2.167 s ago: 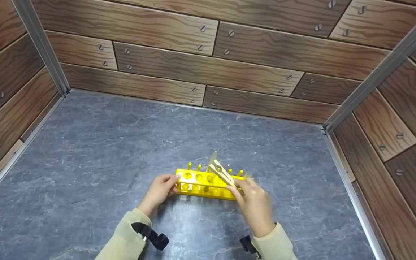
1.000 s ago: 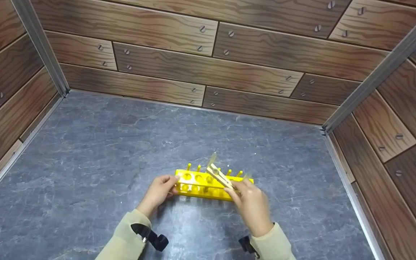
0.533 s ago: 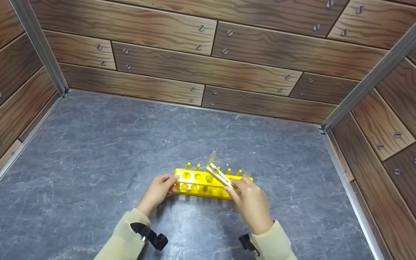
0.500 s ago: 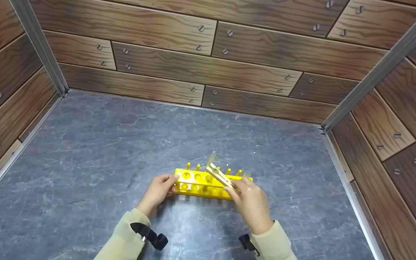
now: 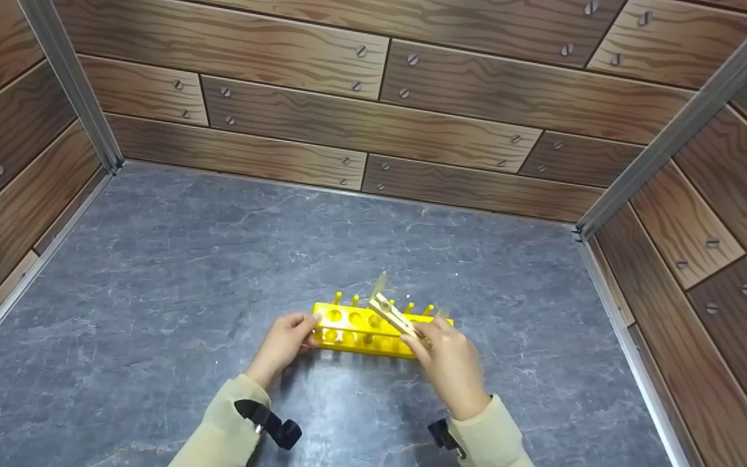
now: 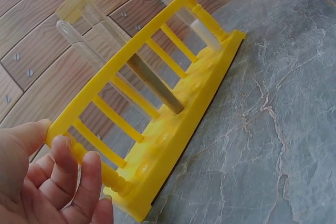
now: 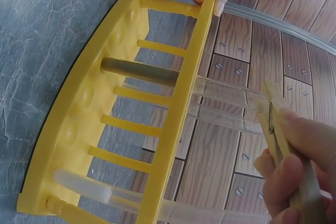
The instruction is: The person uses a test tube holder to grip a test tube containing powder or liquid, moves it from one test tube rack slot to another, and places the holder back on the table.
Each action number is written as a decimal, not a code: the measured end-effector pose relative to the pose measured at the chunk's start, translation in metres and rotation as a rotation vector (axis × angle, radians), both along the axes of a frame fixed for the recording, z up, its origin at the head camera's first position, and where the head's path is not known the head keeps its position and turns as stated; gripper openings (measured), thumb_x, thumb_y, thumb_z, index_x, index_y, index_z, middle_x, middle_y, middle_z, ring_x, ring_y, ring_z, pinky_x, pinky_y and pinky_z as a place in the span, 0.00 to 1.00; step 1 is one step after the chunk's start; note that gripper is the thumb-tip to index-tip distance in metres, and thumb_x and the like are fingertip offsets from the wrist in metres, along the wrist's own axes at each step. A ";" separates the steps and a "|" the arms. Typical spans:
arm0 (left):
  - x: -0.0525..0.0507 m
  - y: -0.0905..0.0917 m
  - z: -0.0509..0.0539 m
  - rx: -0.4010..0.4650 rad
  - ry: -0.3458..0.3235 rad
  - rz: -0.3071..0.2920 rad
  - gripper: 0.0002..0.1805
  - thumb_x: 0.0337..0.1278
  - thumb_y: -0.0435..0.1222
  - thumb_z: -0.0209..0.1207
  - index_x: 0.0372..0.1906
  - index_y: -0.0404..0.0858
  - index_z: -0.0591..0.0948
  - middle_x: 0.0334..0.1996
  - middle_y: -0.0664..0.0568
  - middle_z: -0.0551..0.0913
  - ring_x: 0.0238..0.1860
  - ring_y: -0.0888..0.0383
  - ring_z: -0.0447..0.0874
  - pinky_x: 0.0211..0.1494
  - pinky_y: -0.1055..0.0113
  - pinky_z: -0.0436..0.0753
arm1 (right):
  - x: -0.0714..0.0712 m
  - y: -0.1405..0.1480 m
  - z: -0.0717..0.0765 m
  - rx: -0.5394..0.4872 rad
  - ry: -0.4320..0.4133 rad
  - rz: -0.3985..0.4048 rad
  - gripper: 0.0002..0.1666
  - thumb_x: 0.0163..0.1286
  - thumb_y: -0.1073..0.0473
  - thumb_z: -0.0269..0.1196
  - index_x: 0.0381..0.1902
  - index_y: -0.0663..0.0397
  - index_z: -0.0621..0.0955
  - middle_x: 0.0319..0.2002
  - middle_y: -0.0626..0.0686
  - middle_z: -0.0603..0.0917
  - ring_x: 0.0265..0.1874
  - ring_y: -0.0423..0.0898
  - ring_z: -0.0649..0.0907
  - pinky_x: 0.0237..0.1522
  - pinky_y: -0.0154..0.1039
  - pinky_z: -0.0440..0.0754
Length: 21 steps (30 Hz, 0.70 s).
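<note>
A yellow test tube rack [image 5: 367,351] stands upright on the floor of the booth. My left hand [image 5: 286,340] holds its left end post, thumb on the top bar. My right hand [image 5: 454,363] grips a wooden test tube clamp [image 5: 396,318], whose tips are at the upper part of a test tube with brown liquid [image 7: 139,71]. That tube sits in the rack, its lower end in the base. Behind it rises a clear tube [image 6: 79,40] with its rounded end up. A tube with white contents [image 6: 205,32] stands at the rack's right end.
Grey marbled flooring [image 5: 218,246] surrounds the rack. Wood-patterned walls [image 5: 296,123] with metal corner strips [image 5: 78,84] enclose the back and both sides. A row of thin yellow pegs [image 5: 338,298] runs along the rack's rear.
Compared with 2.2 s ago, the clamp and right hand sit very slightly lower and left, and the clamp's tips look closer together. The left hand and rack stay in place.
</note>
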State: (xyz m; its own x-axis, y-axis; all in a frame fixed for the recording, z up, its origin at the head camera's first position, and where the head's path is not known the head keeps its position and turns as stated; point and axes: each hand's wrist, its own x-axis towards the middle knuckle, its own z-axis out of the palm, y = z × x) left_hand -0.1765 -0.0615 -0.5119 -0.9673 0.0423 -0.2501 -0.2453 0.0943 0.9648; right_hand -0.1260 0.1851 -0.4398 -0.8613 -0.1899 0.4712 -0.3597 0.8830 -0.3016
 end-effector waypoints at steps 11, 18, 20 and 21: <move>0.000 0.001 -0.001 0.018 -0.003 0.015 0.15 0.63 0.40 0.55 0.30 0.30 0.78 0.19 0.49 0.75 0.22 0.59 0.72 0.30 0.64 0.72 | -0.001 -0.001 -0.001 0.006 -0.013 -0.002 0.15 0.55 0.52 0.69 0.35 0.58 0.85 0.27 0.50 0.80 0.19 0.42 0.75 0.21 0.36 0.75; 0.000 0.001 -0.002 0.023 0.002 0.020 0.15 0.63 0.39 0.55 0.29 0.30 0.77 0.18 0.50 0.74 0.21 0.59 0.71 0.29 0.64 0.72 | -0.001 0.000 -0.002 0.015 -0.008 -0.001 0.15 0.55 0.53 0.70 0.35 0.58 0.85 0.26 0.50 0.79 0.18 0.41 0.75 0.20 0.35 0.75; 0.000 0.001 -0.002 0.022 0.005 0.019 0.15 0.63 0.39 0.55 0.29 0.30 0.77 0.18 0.50 0.74 0.21 0.59 0.71 0.30 0.64 0.72 | -0.001 -0.001 -0.001 0.015 -0.008 -0.001 0.14 0.55 0.53 0.70 0.35 0.57 0.85 0.26 0.49 0.79 0.18 0.41 0.75 0.20 0.34 0.74; 0.000 0.001 -0.002 0.020 0.005 0.018 0.15 0.63 0.39 0.55 0.29 0.30 0.77 0.18 0.51 0.74 0.21 0.59 0.71 0.30 0.64 0.73 | -0.001 -0.001 -0.002 0.010 -0.013 0.001 0.14 0.55 0.53 0.70 0.35 0.58 0.85 0.26 0.49 0.78 0.18 0.40 0.75 0.20 0.34 0.74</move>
State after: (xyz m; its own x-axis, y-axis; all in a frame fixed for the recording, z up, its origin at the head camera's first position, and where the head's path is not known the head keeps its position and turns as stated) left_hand -0.1762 -0.0601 -0.5135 -0.9692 0.0294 -0.2443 -0.2418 0.0709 0.9677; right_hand -0.1273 0.1843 -0.4416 -0.8669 -0.1957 0.4584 -0.3570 0.8856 -0.2971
